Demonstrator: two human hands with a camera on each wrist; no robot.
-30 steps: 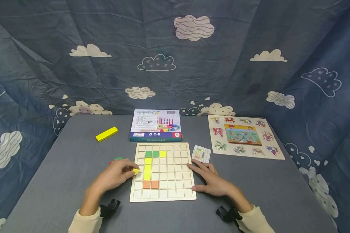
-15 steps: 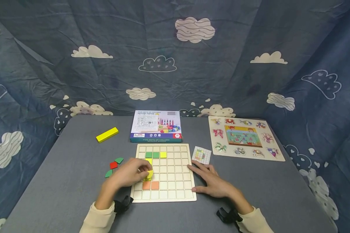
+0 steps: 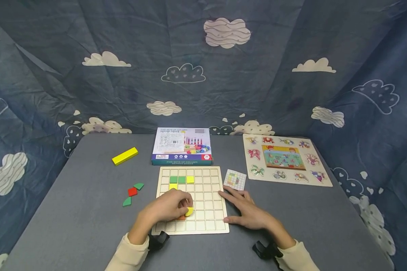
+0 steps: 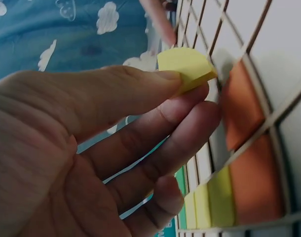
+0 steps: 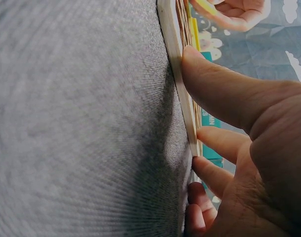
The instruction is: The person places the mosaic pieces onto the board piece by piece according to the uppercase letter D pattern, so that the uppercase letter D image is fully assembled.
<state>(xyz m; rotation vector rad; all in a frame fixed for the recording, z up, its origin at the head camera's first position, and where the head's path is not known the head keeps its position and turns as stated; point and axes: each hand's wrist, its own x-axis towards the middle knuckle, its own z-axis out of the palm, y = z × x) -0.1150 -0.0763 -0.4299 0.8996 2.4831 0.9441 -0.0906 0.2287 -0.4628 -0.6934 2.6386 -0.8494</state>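
My left hand [image 3: 167, 207] pinches a yellow quarter-circle tile [image 4: 182, 64] between thumb and fingers, over the lower middle of the wooden grid board [image 3: 208, 205]. In the left wrist view the tile is held up off the board, close to two orange square tiles [image 4: 242, 106]. Green square tiles [image 3: 177, 180] and a yellow square tile [image 3: 190, 179] sit in an upper row of cells. Part of the yellow column below is hidden by my left hand. My right hand [image 3: 247, 211] rests at the board's right edge, its fingertips and thumb touching the rim.
Left of the board lie a red square [image 3: 132, 192] and green quarter-circle tiles [image 3: 127, 201]. Farther back is a yellow bar [image 3: 125, 156]. A game box [image 3: 181, 146] stands behind the board; a small pattern card [image 3: 235, 180] and a picture puzzle [image 3: 286, 160] lie to the right.
My left hand has carried the yellow quarter-circle rightward from the board's left edge to beyond the orange tiles, uncovering the loose red and green tiles. The right hand stays in place.
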